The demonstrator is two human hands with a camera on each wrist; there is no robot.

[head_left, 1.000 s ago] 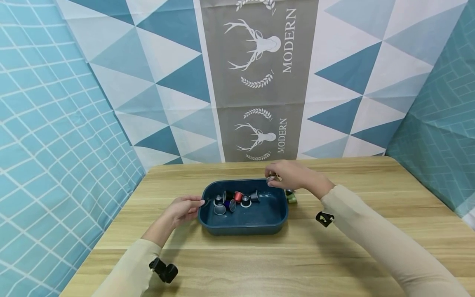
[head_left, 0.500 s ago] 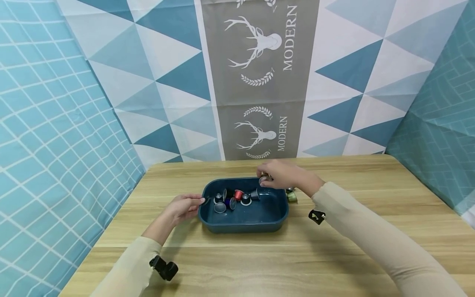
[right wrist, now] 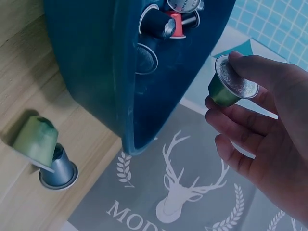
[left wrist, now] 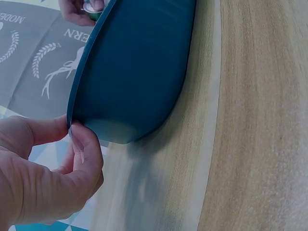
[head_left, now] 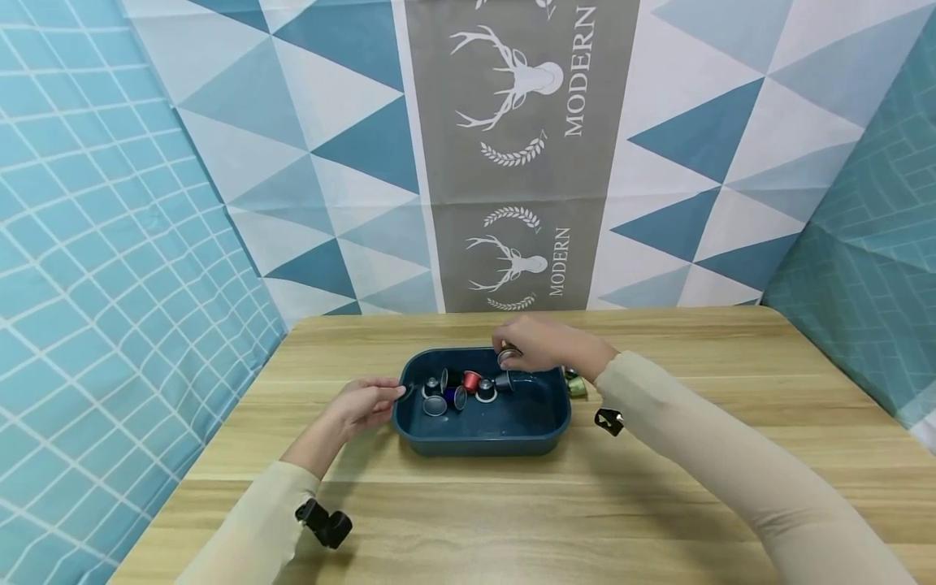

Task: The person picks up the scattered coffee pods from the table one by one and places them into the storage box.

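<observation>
A dark blue oblong tub (head_left: 483,446) stands on the table with several coffee capsules inside, among them a red capsule (head_left: 471,382) and a dark blue capsule (head_left: 457,397). My left hand (head_left: 363,404) pinches the tub's left rim between thumb and fingers, as the left wrist view shows close up. Over the tub's far right part, my right hand (head_left: 537,343) holds a green coffee capsule (right wrist: 224,91) by its edge, its silver lid facing the thumb. In the right wrist view the capsule is clear of the tub wall.
Beside the tub's right end, a light green capsule (right wrist: 36,142) leans against a grey-blue capsule (right wrist: 58,169) on the wooden table (head_left: 468,520). A patterned cloth (head_left: 351,203) hangs behind the table's far edge.
My right hand has moved left with the green capsule, from the tub's right end further over it. The left hand keeps its hold on the rim.
</observation>
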